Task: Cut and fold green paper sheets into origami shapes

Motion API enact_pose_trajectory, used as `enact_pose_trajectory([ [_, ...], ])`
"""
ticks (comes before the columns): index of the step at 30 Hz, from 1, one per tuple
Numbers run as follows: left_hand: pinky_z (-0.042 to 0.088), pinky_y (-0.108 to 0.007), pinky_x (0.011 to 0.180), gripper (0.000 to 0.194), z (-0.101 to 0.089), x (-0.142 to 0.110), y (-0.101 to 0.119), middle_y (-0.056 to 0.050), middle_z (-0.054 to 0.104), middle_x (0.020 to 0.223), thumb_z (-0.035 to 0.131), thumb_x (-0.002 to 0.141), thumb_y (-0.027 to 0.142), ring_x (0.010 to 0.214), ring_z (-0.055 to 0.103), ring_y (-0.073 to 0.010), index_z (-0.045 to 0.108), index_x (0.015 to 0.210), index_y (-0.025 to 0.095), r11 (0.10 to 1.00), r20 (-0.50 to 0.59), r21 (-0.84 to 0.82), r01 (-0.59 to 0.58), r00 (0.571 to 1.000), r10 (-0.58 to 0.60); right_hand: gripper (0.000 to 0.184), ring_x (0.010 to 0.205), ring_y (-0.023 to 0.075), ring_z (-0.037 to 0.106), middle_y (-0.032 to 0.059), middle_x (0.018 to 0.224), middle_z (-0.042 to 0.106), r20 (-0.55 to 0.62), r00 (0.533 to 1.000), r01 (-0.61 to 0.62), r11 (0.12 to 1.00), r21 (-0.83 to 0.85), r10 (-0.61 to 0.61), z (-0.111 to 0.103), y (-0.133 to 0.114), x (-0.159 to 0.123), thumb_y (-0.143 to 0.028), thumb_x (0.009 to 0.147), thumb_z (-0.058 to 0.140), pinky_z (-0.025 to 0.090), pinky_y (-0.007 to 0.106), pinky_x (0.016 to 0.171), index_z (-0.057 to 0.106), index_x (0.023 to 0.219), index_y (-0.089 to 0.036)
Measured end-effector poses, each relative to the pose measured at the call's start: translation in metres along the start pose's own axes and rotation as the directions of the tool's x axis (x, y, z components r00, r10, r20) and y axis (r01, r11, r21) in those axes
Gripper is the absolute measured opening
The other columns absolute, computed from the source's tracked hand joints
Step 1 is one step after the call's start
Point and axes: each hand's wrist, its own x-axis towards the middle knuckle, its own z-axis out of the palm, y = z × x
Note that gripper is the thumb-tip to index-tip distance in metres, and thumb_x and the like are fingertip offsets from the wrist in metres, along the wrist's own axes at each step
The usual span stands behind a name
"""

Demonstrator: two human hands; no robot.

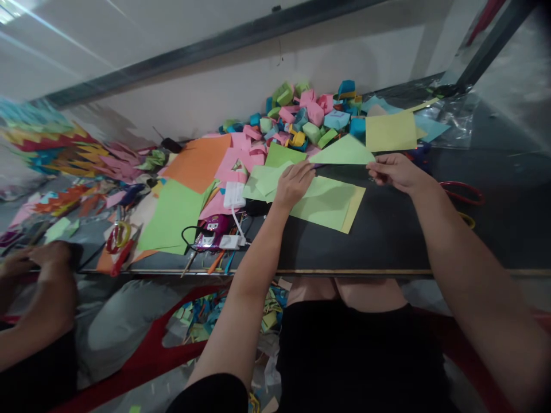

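Observation:
Between my two hands a light green sheet of paper (344, 151) is stretched just above the table, its lower edge straight and its top coming to a low peak. My right hand (395, 171) pinches the paper's right corner. At the left end my left hand (296, 182) has its fingers closed on the same paper; its fingertips are partly hidden. Below lie more light green sheets (322, 203) with a yellow sheet (355, 211) sticking out from under them.
Folded paper pieces (314, 115) are heaped at the back. Left are an orange sheet (200, 162), a green sheet (172, 218), red-handled scissors (123, 257) and a white power strip (233, 195). Right is a red-handled tool (462, 192). Another person's hands (37, 257) rest far left.

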Motion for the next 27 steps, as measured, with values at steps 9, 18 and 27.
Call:
enact_pose_trajectory([
  [9,0.05,-0.047,0.11,0.03,0.002,0.0,0.003,-0.011,0.077,0.128,0.048,0.106,0.034,0.133,0.065,-0.0261,0.076,0.11,0.027,0.999,0.033,0.019,-0.027,0.999,0.026,0.033,0.051,0.0117,0.051,0.0008,0.059,0.06,0.137,0.989,-0.05,0.994,-0.1,0.063,-0.004,0.002,-0.002,-0.047,0.074,0.088,0.044,0.032,0.051,0.069,0.069,-0.02],
  [18,0.047,-0.05,0.111,0.03,0.016,0.002,0.027,-0.013,0.077,0.122,0.046,0.105,0.026,0.13,0.065,-0.028,0.076,0.109,0.023,0.992,0.042,0.118,-0.038,0.999,0.033,0.01,0.082,0.0233,0.065,0.0099,0.095,0.07,-0.473,0.62,0.293,0.744,-0.6,-0.626,0.011,0.011,0.006,-0.026,0.084,0.068,0.053,0.039,0.072,0.059,0.088,-0.025],
  [27,0.047,-0.052,0.107,0.032,0.026,0.003,0.051,-0.016,0.078,0.108,0.044,0.106,0.028,0.114,0.07,-0.0283,0.074,0.099,0.019,0.999,0.064,0.005,-0.035,0.997,0.035,0.01,0.092,0.027,0.063,0.0055,0.085,0.069,0.237,0.622,0.517,0.164,-0.84,-0.746,0.067,0.023,0.003,-0.016,0.082,0.059,0.044,0.042,0.087,0.055,0.081,-0.025],
])
